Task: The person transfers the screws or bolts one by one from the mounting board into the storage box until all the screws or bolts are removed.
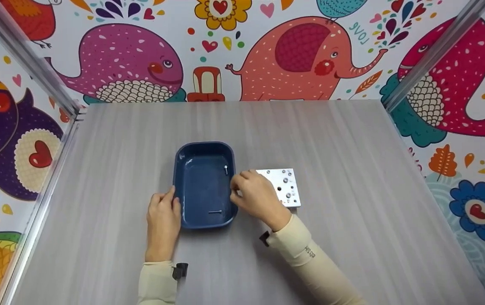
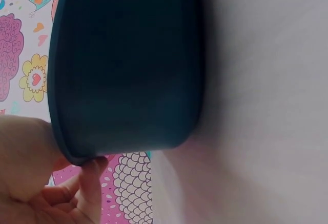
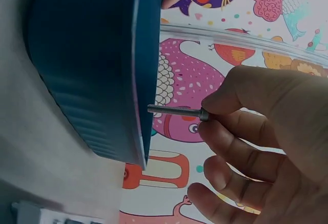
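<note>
A deep blue plastic tray [image 1: 202, 182] stands on the table, with one bolt [image 1: 226, 170] near its right wall and another bolt [image 1: 215, 212] lying near its front. My left hand [image 1: 162, 216] grips the tray's left rim between thumb and fingers. Over the right rim, my right hand [image 1: 255, 192] pinches a threaded metal bolt [image 3: 177, 111] by its head between thumb and index finger. In the right wrist view the bolt's shank points toward the tray rim. The other right fingers are loosely bent. A silver metal plate [image 1: 289, 186] with holes and screws lies partly hidden behind the right hand.
The grey wood-grain tabletop [image 1: 344, 148] extends around the tray and plate. Cartoon-printed walls [image 1: 136, 55] stand at the back and sides, with metal corner posts [image 1: 433, 59] at the rear.
</note>
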### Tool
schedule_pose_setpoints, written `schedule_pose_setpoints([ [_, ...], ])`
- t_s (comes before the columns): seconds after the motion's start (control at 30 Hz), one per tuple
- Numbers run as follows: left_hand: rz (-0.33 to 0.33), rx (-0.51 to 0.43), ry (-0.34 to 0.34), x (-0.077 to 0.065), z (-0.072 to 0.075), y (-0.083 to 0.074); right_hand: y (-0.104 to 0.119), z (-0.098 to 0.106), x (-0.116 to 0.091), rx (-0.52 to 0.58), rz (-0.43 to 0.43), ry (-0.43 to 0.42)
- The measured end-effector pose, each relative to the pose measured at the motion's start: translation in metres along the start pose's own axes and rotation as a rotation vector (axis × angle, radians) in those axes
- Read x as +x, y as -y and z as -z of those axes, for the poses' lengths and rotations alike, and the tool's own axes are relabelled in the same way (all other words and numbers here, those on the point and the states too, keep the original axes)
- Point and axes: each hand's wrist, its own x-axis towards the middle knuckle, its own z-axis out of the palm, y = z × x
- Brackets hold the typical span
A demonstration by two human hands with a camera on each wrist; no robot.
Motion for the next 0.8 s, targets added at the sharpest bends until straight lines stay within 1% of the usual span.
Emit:
schedule_pose_setpoints([
  [0.17, 0.004, 0.007, 0.0, 0.0, 0.0, 0.0, 0.001, -0.006, -0.001, -0.002, 0.023, -0.009],
  [0.33, -0.011, 0.005, -0.002, -0.001, -0.001, 0.0, 0.001, -0.007, -0.002, 0.001, 0.03, -0.017],
  [0.53, -0.02, 0.004, -0.014, -0.001, -0.002, 0.001, -0.003, -0.002, -0.004, 0.012, 0.022, -0.021],
  [0.8, 0.005, 0.01, 0.002, 0.0, -0.001, 0.0, -0.018, 0.01, -0.015, 0.016, 0.005, -0.053],
])
